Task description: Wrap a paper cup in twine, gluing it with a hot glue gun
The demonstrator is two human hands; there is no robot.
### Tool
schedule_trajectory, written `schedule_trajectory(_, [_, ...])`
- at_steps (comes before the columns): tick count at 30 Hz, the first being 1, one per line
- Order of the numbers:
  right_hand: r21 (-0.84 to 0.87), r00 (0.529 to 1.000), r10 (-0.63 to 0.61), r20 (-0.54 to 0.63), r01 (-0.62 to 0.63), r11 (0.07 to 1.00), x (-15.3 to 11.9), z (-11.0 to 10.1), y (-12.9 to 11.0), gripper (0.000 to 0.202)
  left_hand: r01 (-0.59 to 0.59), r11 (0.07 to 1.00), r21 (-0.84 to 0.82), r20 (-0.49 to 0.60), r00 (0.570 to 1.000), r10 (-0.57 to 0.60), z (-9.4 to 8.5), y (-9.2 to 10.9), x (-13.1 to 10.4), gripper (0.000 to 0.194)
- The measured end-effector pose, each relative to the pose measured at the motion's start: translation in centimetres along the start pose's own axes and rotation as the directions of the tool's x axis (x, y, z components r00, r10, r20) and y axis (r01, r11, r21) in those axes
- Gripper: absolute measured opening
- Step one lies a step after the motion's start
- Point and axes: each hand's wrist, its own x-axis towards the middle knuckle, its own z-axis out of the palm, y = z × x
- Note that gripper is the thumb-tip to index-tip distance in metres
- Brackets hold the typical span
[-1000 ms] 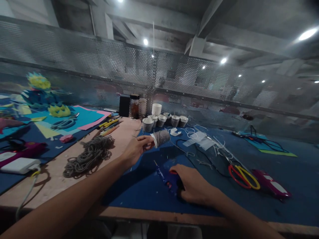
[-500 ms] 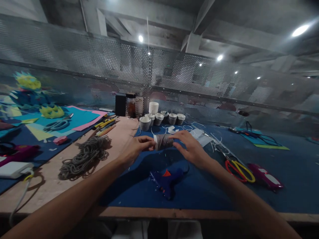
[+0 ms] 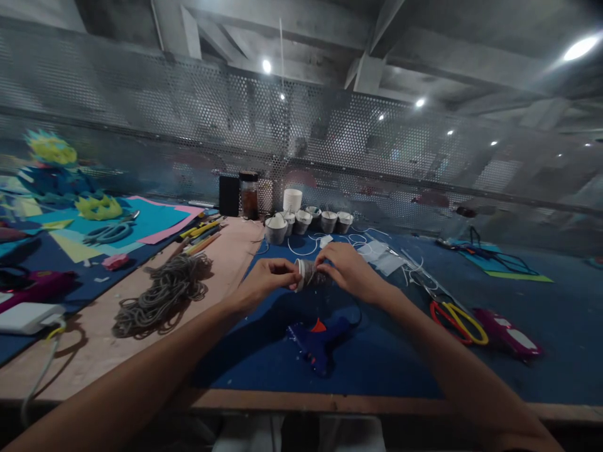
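A small cup wrapped in grey cord [image 3: 307, 276] is held on its side above the blue mat, its white rim toward the left. My left hand [image 3: 271, 279] pinches it at the rim end. Over the other end, the fingers of my right hand [image 3: 346, 267] are bent and closed on the cord-wrapped side, hiding part of it. Just below lies a blue glue gun [image 3: 320, 342] with a red-orange trigger. Grey cord [image 3: 162, 295] is heaped to the left of my left hand.
Behind my hands stand several wrapped cups [image 3: 276, 230], white stacked cups [image 3: 293, 199] and a dark-lidded jar [image 3: 249, 198]. Red-yellow scissors [image 3: 459, 323] and a purple case [image 3: 509, 334] lie right. Coloured paper [image 3: 155, 220], pencils [image 3: 202, 232] and blue-grey scissors [image 3: 109, 232] lie left.
The wrapped cup has turned so its white rim shows more. My right hand's fingers have curled in closer around its wrapped side. The camera view has shifted slightly.
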Motion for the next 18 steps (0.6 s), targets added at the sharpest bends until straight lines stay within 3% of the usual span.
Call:
schedule_trajectory(8, [0.021,0.994,-0.073,-0.082,0.075,0.997,0.3,-0.3,-1.6,0.008,0.007,1.0,0.0,0.011,1.0,-0.007,0.1,0.1,-0.2,0.014])
schedule_trajectory(18, [0.184,0.983,-0.001,-0.185,0.035,0.982,1.1,0.3,-2.7,0.012,-0.005,1.0,0.022,0.101,0.995,0.003,0.0,0.0,-0.4,0.017])
